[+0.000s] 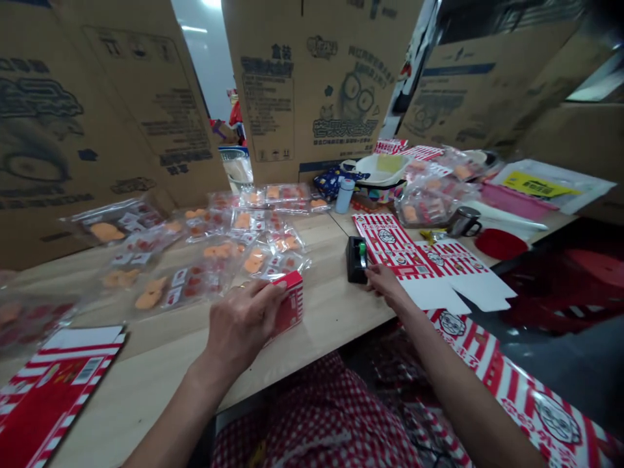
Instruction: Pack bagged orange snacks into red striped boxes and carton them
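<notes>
My left hand (244,322) is closed round a small red-and-white striped box (291,302), which stands on the wooden table (322,325). At the black tape dispenser (357,260), which carries a green-cored roll, my right hand (385,285) has its fingers pinched together by the near right side. Whatever lies between those fingertips is too small to make out. Flat red-and-white printed cartons (390,244) lie just right of the dispenser. Left of the box are several clear plastic packs (178,286) with orange pieces and red items inside.
Tall brown cardboard boxes (312,84) wall off the table's back. A light-blue bottle (344,195), a metal mug (465,222) and a pink tray (517,198) stand toward the right. Another striped carton (63,390) lies front left. A red stool (575,279) is beyond the right edge.
</notes>
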`<state>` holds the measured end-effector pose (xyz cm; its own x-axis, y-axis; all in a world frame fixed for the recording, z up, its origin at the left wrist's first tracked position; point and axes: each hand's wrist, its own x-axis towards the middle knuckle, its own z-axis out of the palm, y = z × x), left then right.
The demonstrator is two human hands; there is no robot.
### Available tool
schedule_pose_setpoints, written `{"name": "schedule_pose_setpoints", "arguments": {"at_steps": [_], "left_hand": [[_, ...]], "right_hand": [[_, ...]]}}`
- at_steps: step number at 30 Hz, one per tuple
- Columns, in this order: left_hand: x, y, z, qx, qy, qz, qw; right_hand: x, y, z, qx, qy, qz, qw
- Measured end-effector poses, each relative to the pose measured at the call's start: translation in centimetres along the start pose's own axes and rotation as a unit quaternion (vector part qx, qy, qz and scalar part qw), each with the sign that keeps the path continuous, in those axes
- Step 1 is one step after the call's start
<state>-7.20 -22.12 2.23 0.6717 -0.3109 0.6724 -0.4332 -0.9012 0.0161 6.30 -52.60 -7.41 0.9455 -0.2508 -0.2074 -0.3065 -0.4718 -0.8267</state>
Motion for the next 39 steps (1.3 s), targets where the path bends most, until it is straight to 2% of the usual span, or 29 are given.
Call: {"name": "schedule_pose_setpoints", "arguments": {"at_steps": [2, 5, 11, 15, 19, 25, 29, 32, 34, 39], "left_hand": [[0.1, 0.0, 0.0, -0.006, 0.006, -0.007, 1.0], [0.0, -0.1, 0.0, -0.003, 0.011, -0.01, 1.0], [-0.4, -0.3, 0.2, -0.027, 0.002, -0.003, 1.0], [-0.3, -0.3, -0.2, -0.064, -0.019, -0.012, 0.998], [0.0, 0.0, -0.7, -0.086, -0.049, -0.03, 0.995], [-0.2, 0.2, -0.8, -0.089, -0.039, -0.03, 0.995], [-0.8, 0.7, -1.1, -0.039, -0.039, -0.036, 0.998], [-1.5, 1.3, -1.1, -0.049, -0.023, -0.067, 0.996], [-1.8, 1.7, -1.0, -0.074, -0.004, -0.094, 0.993], [-2.0, 2.3, -1.6, -0.133, -0.031, -0.106, 0.985]], "right_hand": [[1.1, 0.4, 0.6, 0.059, -0.023, 0.055, 0.996], [1.9, 0.4, 0.8, 0.136, -0.056, 0.091, 0.985], [1.6, 1.5, -2.5, 0.217, -0.168, 0.115, 0.955], [1.0, 2.3, -4.0, 0.236, -0.196, 0.102, 0.946], [-0.1, 2.9, -3.2, 0.249, -0.166, 0.072, 0.951], [-2.3, 5.3, 0.5, 0.236, -0.024, 0.005, 0.971], [-3.8, 5.8, -0.1, 0.18, 0.042, -0.034, 0.982], [-6.4, 3.9, -1.2, 0.137, 0.026, -0.088, 0.986], [-9.1, 1.4, -1.2, 0.137, -0.055, -0.151, 0.977], [-16.1, -6.3, 1.7, 0.231, -0.249, -0.247, 0.907]]}}
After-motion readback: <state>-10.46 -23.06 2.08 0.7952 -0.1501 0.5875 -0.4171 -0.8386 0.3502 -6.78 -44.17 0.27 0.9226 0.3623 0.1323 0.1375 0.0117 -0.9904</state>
